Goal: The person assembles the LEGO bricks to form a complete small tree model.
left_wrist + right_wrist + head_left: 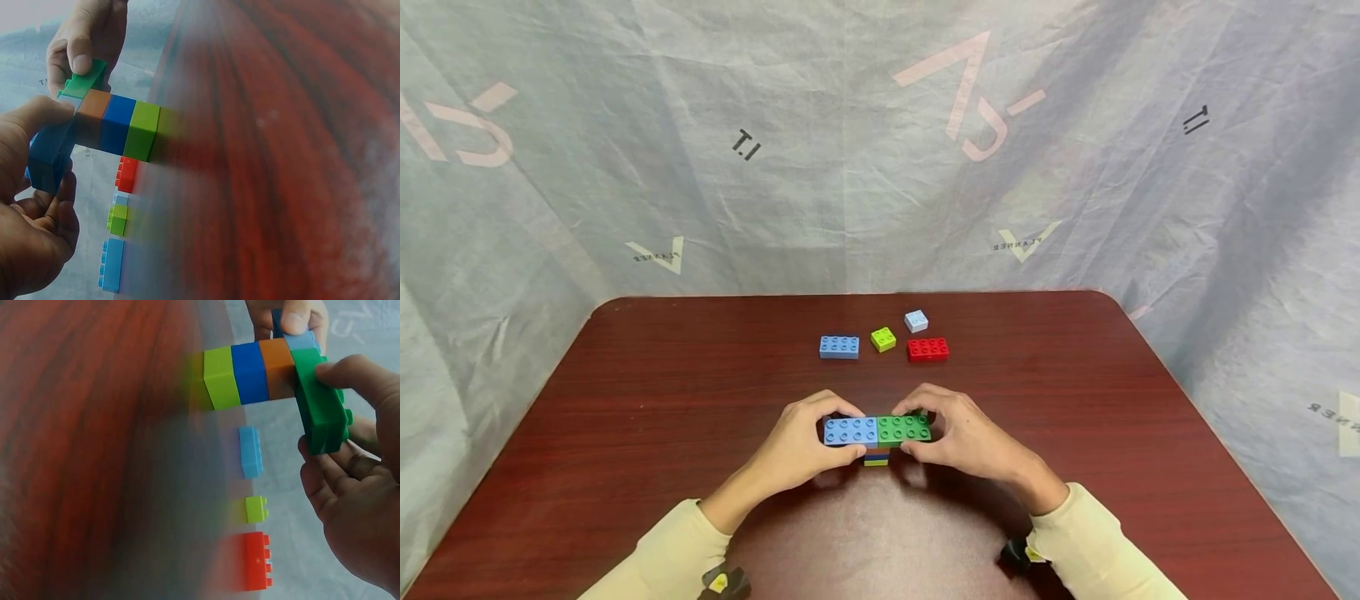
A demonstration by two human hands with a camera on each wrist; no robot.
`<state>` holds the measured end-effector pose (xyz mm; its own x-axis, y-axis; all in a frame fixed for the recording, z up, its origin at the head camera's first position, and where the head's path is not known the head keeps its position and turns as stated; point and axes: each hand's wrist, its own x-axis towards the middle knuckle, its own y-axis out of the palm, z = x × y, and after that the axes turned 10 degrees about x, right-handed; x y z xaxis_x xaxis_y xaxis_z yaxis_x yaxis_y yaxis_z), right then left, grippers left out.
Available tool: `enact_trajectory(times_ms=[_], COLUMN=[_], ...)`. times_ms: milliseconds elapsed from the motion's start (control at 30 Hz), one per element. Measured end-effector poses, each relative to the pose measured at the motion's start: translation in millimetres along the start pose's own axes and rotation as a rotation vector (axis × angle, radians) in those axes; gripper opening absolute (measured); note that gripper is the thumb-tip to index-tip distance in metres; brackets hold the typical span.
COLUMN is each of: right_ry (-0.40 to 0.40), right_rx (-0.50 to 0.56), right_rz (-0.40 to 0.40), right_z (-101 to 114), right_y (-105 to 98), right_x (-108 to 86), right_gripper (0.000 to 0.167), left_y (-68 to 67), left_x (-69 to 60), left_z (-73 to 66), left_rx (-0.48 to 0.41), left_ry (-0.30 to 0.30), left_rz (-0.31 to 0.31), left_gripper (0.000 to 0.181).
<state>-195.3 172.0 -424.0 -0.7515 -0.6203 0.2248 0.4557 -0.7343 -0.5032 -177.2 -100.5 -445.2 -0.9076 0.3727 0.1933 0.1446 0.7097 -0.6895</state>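
A small tower of stacked toy bricks stands on the table, with a lime brick (142, 132) lowest, a blue brick (119, 124) above it and an orange-brown brick (93, 119) over that. Across its top lie a light blue brick (850, 431) and a green brick (905, 429), end to end, each overhanging one side. My left hand (799, 439) grips the light blue brick between thumb and fingers. From the other side my right hand (967, 436) holds the green brick the same way. Fingers partly cover both bricks' outer sides.
Beyond the hands on the dark red table (700, 375) lie a loose blue brick (839, 347), a small lime brick (883, 339), a pale blue brick (916, 321) and a red brick (928, 349). A grey printed sheet (850, 167) hangs behind the table.
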Motion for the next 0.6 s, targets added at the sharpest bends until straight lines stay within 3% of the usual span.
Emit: enact_trajectory(times_ms=[100, 267, 600], right_ry=[-0.010, -0.001, 0.060], right_rx=[0.000, 0.011, 0.067], right_rz=[0.017, -0.026, -0.147], right_z=[0.6, -5.1, -41.5], right_y=[-5.9, -23.6, -59.3], right_x=[2.8, 9.0, 33.9], right_gripper=[0.035, 0.033, 0.032], left_y=[-0.5, -0.4, -0.9], left_x=[-0.4, 0.6, -0.7], left_z=[0.7, 1.1, -0.3], left_rx=[0.004, 0.013, 0.011], left_ry=[0.004, 0.009, 0.006], left_rz=[-0.001, -0.001, 0.008], left_gripper=[0.033, 0.034, 0.035])
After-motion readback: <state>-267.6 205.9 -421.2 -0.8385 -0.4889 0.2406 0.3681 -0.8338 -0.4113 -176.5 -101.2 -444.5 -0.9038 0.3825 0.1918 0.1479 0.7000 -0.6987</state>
